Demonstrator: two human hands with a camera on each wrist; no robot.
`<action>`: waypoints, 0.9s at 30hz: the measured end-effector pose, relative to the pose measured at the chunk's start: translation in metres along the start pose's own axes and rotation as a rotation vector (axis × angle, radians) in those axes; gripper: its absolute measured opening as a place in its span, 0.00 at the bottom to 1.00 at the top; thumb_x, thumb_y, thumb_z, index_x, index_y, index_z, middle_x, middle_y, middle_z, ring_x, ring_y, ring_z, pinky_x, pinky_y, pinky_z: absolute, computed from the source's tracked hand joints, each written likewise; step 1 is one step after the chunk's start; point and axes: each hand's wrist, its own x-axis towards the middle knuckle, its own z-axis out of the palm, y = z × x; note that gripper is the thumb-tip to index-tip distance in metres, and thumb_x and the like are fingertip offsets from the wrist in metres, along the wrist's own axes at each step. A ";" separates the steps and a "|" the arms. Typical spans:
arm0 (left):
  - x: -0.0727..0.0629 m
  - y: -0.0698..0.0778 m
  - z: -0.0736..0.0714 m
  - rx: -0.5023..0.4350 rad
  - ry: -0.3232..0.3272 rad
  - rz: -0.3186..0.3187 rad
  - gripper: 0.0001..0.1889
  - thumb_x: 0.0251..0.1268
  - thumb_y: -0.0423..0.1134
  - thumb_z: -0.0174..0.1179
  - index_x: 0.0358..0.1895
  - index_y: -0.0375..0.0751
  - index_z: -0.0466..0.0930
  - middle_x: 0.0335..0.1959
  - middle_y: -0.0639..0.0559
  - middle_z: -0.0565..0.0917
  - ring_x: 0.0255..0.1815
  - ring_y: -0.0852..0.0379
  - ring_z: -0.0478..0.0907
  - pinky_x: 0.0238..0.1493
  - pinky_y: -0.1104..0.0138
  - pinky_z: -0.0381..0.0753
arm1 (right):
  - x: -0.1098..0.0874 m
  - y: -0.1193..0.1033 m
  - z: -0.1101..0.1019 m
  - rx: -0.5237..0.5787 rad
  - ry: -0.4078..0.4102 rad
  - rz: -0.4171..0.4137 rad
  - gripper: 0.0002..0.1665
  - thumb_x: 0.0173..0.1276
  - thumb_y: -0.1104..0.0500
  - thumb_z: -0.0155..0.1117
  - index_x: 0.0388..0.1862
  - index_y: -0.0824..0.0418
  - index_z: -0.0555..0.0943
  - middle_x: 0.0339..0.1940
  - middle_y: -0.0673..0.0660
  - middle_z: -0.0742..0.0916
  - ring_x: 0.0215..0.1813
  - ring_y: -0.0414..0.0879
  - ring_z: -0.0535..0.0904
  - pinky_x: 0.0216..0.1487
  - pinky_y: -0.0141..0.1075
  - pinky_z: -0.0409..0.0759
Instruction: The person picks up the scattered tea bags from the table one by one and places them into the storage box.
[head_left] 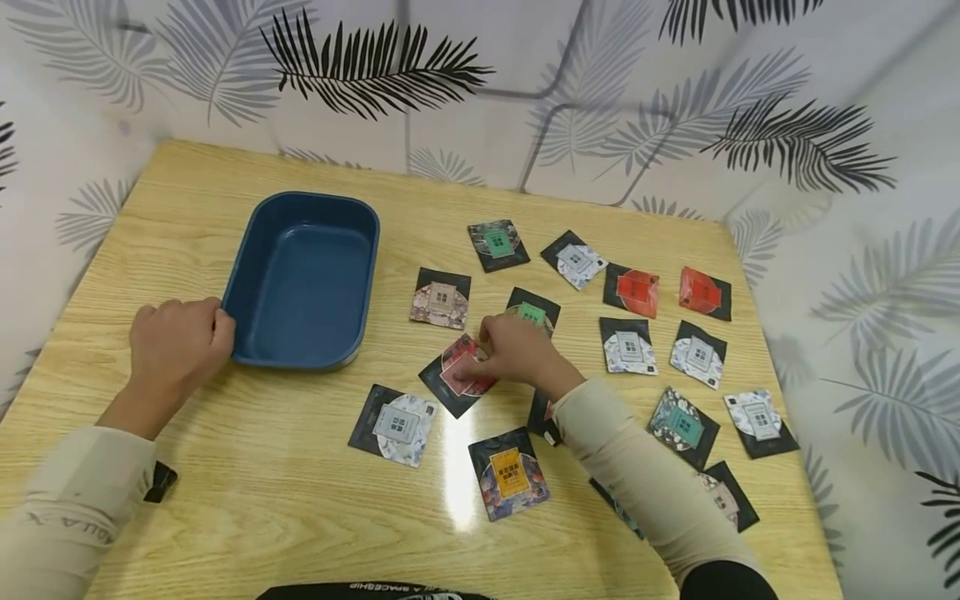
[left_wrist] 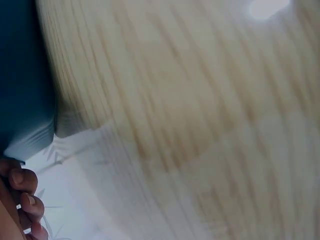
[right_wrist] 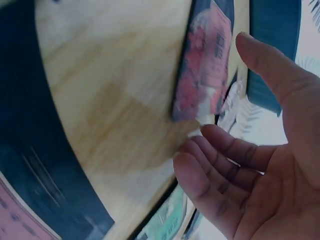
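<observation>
At the near left corner of a deep blue plastic tub (head_left: 303,363), my left hand (head_left: 180,346) grips the rim with curled fingers. The left wrist view shows those fingers (left_wrist: 30,202) bent beside the tub's wall (left_wrist: 25,100). My right hand (head_left: 521,350) is over a black packet with a red and pink label (head_left: 456,372), in the middle of the table. Seen from the right wrist, thumb and fingers (right_wrist: 227,177) are apart, and the red packet (right_wrist: 207,60) lies just beyond them. A green-labelled packet (head_left: 534,311) is partly hidden behind the right hand.
Several flat packets lie spread across the wooden table (head_left: 262,500), among them a grey-labelled one (head_left: 397,423), an orange-labelled one (head_left: 510,473) and a beige one (head_left: 441,298). Others sit to the right, some partly covered by the right sleeve (head_left: 645,475). A leaf-patterned curtain (head_left: 480,83) surrounds the table.
</observation>
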 end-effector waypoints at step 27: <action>-0.005 0.005 0.000 -0.032 -0.027 0.004 0.18 0.68 0.38 0.38 0.16 0.43 0.62 0.13 0.47 0.67 0.20 0.46 0.62 0.33 0.56 0.53 | 0.012 0.007 -0.023 0.828 -0.043 0.141 0.08 0.72 0.63 0.60 0.44 0.69 0.78 0.24 0.49 0.83 0.27 0.37 0.82 0.40 0.42 0.86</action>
